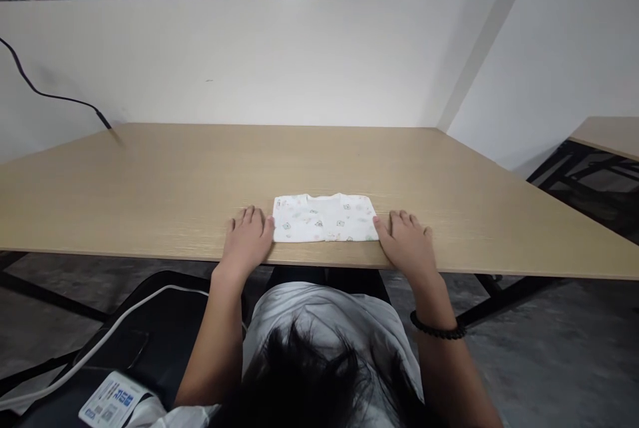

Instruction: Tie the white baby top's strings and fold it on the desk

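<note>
A white garment [324, 218] with small printed figures lies folded into a flat, wide strip near the table's front edge. Its upper side shows a shallow neckline notch. My left hand [248, 236] rests palm down on the table at the garment's left end, fingers stretched out, the thumb at its edge. On the other side, my right hand [408, 241] also lies flat with fingers apart, its thumb touching the right end. Neither hand grips anything. A black beaded bracelet [437, 329] circles my right wrist.
The wooden table [279, 158] reaches back to a white partition [279, 62]. A black cable [64, 99] comes down at the left rear. Beside my left arm are a black chair [164, 328], a white cord [114, 331] and a printed card [114, 401]. Another table [609, 135] stands at right.
</note>
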A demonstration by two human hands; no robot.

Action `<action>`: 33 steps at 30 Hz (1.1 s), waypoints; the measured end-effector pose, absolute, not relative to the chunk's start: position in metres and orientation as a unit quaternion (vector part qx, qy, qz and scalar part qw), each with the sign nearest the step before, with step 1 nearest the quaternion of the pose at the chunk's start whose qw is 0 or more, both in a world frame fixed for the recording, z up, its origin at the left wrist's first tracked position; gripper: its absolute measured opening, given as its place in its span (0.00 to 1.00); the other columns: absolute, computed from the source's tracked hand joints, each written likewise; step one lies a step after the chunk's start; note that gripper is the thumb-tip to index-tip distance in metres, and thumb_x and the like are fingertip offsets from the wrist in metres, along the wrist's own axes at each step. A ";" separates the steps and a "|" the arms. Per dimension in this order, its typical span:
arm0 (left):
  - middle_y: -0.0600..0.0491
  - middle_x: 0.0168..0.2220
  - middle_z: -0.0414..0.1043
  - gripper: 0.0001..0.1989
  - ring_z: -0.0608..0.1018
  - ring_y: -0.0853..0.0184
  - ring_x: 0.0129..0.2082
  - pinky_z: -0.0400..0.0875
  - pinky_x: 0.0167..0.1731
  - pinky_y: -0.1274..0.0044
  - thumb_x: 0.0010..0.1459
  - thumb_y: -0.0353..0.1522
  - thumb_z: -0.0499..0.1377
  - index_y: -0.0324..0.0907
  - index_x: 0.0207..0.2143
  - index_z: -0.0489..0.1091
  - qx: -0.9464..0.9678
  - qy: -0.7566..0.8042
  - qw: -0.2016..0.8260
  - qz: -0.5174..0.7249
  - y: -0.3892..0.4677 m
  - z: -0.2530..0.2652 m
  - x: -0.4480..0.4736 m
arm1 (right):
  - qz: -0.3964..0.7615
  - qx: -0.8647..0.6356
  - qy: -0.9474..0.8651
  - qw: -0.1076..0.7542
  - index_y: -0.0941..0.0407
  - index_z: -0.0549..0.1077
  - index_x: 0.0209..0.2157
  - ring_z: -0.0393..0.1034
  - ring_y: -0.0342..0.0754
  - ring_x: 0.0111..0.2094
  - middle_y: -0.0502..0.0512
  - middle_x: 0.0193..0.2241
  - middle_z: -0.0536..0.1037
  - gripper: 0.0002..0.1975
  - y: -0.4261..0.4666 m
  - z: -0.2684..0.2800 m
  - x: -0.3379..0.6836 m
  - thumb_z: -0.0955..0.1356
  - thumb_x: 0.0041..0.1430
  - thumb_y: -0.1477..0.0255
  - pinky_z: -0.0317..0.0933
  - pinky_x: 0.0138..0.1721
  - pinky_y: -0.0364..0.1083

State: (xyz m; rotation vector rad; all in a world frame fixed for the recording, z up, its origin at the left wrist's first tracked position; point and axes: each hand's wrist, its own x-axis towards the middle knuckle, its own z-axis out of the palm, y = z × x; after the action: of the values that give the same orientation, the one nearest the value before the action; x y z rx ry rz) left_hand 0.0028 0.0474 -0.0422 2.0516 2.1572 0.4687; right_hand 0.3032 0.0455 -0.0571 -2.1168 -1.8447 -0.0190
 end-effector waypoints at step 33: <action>0.39 0.73 0.39 0.44 0.46 0.53 0.72 0.48 0.68 0.60 0.65 0.55 0.49 0.36 0.71 0.44 0.852 0.487 0.155 0.113 0.012 -0.029 0.026 | -0.004 -0.624 -0.772 0.124 0.63 0.51 0.71 0.41 0.61 0.71 0.69 0.71 0.49 0.37 0.022 -0.057 0.265 0.49 0.72 0.52 0.44 0.65 0.67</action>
State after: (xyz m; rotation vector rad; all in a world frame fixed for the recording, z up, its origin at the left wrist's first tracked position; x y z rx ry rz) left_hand 0.0258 0.0122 -0.0289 2.4416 1.3945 0.3226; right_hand 0.2653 0.0224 -0.0572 -1.8177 -2.2496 -0.0111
